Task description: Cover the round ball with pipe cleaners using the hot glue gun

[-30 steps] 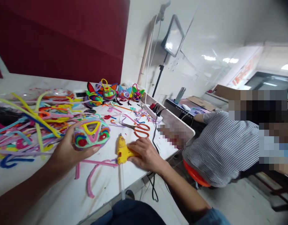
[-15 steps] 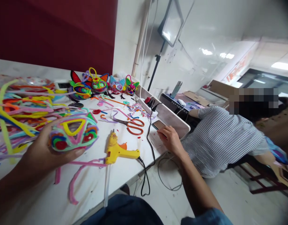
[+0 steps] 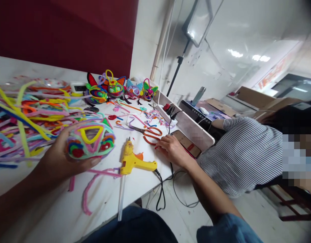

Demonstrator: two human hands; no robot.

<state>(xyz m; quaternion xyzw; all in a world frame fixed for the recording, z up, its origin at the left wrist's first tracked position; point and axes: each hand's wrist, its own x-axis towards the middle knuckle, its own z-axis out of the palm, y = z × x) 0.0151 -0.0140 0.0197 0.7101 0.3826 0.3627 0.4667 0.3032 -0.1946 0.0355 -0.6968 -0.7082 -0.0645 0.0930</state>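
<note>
My left hand (image 3: 60, 158) is closed round a colourful pipe-cleaner animal head (image 3: 91, 141), held just above the white table (image 3: 104, 199). My right hand (image 3: 172, 150) rests on the table's right edge, fingers curled, beside the orange-handled scissors (image 3: 150, 132) and touching a phone (image 3: 187, 144). A yellow glue gun (image 3: 132, 161) lies on the table between my hands, its black cord (image 3: 161, 189) hanging over the edge.
A heap of loose pipe cleaners (image 3: 26, 114) covers the left of the table. Several finished pipe-cleaner heads (image 3: 114, 88) stand at the back by the red wall. A person in a striped shirt (image 3: 246, 153) bends at a desk to the right. A lamp on a stand (image 3: 197, 22) rises behind.
My right hand let go of the glue gun, reached to the table's right edge, and now lies by the scissors and phone. The left hand keeps holding the pipe-cleaner head.
</note>
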